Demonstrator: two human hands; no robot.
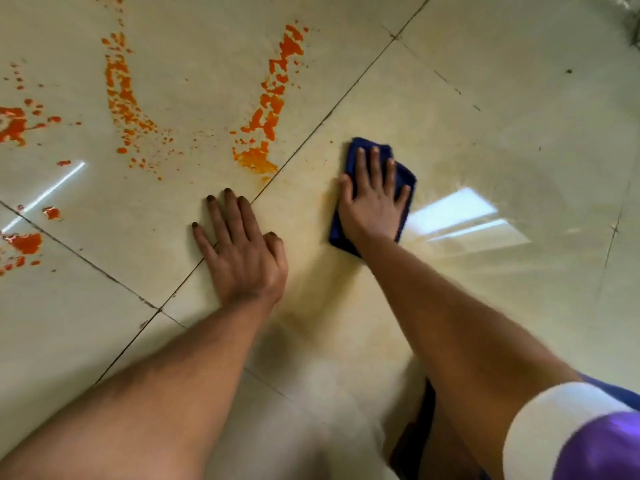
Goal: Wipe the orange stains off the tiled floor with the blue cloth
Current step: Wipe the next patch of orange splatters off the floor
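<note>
We press right hand (374,199) flat on cloth (403,178), fingers spread, palm pinning it to floor (502,109) at frame centre-right; not clenched. Left hand (242,247) bare, splayed, bracing on tile, holding nothing. Nearest stains (266,112) lie up-left of cloth, just across diagonal grout line; streak's long axis runs up toward top of frame. More stains upper left and left edge. Left hand nearer stains, but cloth hand must sweep up-left, we judge.

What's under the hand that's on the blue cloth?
The right hand lies flat on the blue cloth, pressing it to the tiled floor. Whether any orange stain sits beneath the cloth cannot be seen; it is covered.
</note>
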